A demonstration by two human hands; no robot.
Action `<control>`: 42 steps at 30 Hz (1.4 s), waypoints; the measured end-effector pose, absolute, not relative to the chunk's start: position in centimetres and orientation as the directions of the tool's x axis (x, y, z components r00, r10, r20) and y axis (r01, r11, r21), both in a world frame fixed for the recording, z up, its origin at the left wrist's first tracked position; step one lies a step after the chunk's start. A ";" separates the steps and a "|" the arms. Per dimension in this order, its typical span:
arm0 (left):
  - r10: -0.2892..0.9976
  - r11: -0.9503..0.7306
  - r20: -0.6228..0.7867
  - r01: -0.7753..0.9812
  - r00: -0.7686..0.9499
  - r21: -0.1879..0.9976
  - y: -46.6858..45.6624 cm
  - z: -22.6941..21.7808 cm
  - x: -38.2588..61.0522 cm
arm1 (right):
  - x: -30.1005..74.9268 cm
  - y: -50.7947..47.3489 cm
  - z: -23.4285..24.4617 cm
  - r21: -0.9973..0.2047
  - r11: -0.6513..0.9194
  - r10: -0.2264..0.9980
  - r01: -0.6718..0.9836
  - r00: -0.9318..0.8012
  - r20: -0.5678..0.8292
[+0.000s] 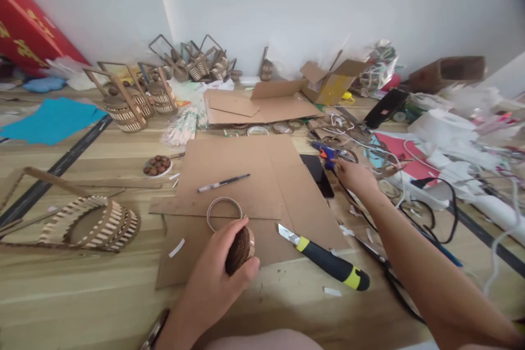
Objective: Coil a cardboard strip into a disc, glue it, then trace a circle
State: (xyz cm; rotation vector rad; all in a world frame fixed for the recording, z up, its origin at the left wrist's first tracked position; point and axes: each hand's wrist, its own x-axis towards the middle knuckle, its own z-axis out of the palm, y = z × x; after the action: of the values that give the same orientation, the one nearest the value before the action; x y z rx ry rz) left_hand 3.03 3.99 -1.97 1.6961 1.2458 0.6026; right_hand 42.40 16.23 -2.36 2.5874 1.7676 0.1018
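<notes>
My left hand (217, 273) grips a small round brown piece with a dark, rough-textured face and a pale band around its side (239, 250). Just beyond it, a thin pale ring (210, 213) rests on brown cardboard (241, 153). Stretched out to the right, my right hand (357, 179) has its fingers at the handle of a blue glue gun with an orange part (328, 156); they look closed on it, partly hidden. A pen (223, 182) lies on the cardboard. A yellow-and-black utility knife (328, 260), blade out, lies between my arms.
A slatted basket (123, 227) with a long handle stands at left, near a bowl of brown nuts (157, 165). Scissors (383, 261) lie under my right forearm, beside a phone (318, 175). Finished-looking baskets (127, 109) and an open carton (334, 85) stand behind. White cables (400, 169) cross the right side.
</notes>
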 end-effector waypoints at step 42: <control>0.752 0.199 -0.157 0.006 0.640 0.980 5.1 -1.6 2.0 | 23.1 4.3 1.8 -0.585 0.654 0.753 0.478 -0.479 0.451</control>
State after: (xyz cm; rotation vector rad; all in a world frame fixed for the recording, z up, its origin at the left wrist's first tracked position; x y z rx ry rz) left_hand 2.04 5.08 -1.63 1.2792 0.7353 0.5928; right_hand 23.14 4.34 1.76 1.5196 3.4628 -0.8020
